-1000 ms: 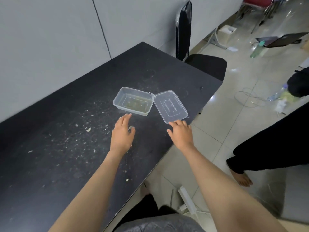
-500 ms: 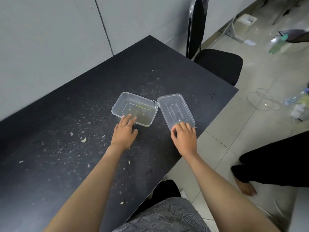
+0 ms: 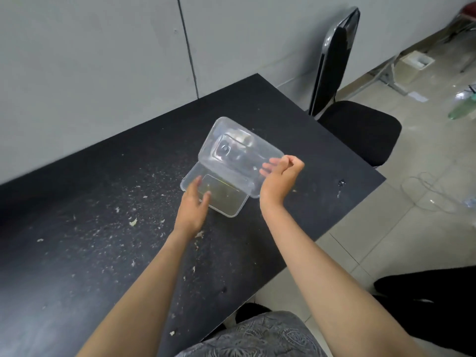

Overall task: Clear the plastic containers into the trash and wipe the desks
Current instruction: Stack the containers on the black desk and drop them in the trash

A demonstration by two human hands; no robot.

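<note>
A clear plastic container with greasy residue sits on the black desk. My left hand grips its near-left rim, thumb inside the tub. Its clear hinged lid stands tilted up over the tub. My right hand holds the lid's right edge, fingers curled behind the plastic.
Crumbs and white specks cover the desk top left of the container. A black chair stands at the desk's far right end. Cables, a green bottle and a white box lie on the tiled floor. A person's dark-clothed leg is at right.
My right hand has lifted the lid from flat on the desk and swung it up over the tub. My left hand moved onto the tub's rim and grips it.
</note>
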